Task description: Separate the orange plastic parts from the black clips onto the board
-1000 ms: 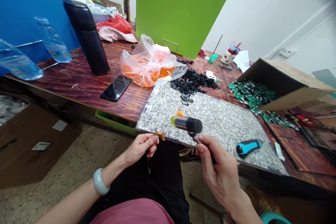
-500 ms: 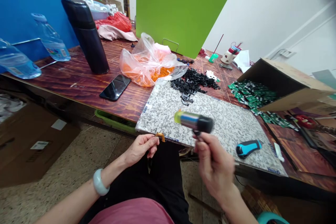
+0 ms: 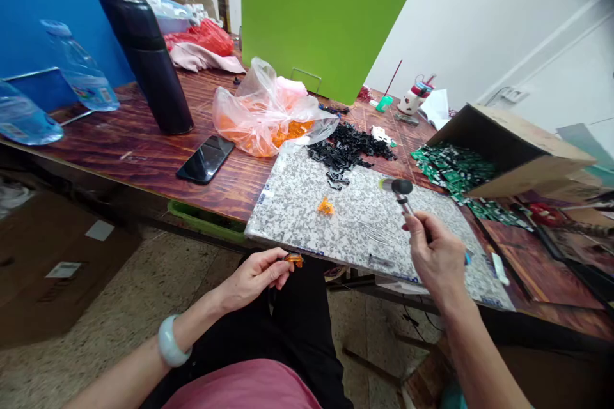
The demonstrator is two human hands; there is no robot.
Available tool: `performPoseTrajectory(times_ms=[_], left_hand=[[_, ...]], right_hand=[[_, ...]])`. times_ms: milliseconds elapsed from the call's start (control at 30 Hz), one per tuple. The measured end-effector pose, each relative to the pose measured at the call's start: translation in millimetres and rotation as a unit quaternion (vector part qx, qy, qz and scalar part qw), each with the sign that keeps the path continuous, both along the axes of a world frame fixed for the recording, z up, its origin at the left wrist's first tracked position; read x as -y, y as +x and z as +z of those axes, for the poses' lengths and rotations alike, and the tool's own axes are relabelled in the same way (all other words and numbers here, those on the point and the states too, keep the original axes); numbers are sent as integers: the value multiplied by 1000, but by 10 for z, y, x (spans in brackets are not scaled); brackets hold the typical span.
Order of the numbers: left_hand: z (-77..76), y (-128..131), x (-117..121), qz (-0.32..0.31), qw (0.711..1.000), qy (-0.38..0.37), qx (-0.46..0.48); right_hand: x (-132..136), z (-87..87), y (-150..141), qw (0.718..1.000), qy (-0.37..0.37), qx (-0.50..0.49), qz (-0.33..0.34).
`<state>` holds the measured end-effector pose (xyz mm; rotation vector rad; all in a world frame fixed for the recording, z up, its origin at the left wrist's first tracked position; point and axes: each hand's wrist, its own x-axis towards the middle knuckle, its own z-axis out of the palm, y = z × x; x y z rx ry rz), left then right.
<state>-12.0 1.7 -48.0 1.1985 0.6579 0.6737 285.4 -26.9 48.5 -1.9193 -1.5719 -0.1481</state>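
- My left hand holds a narrow pinch on a small orange plastic piece, gripped between thumb and fingertips just off the near edge of the slab.
- My right hand is closed tightly around the thin metal shaft of a small hammer. Its dark cylindrical head sits above the slab.
- A second orange piece, small and jagged, lies on the speckled grey stone slab.
- The slab rests on a glossy, dark-grained wooden table.
- Just past the slab is a heap of matte black plastic parts.
- Flat green circuit boards spill from a tipped cardboard box.
- A clear water bottle carries a label too small for me to read.
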Motion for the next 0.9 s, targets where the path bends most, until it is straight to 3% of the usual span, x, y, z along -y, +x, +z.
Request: performPoseTrajectory(times_ms=[100, 233, 700, 800, 900], left_hand=[[57, -24, 35, -18, 997, 74, -6], [106, -46, 51, -25, 991, 131, -23], [240, -59, 66, -28, 976, 206, -64], [245, -66, 73, -25, 971, 225, -76], [224, -73, 77, -19, 965, 247, -81]], right_hand=[[15, -82, 286, 998, -13, 12, -62], [76, -195, 411, 995, -33, 10, -90], [85, -378, 445, 996, -38, 35, -74], [4, -415, 637, 996, -32, 54, -70], [-137, -464, 1014, 994, -27, 77, -67]])
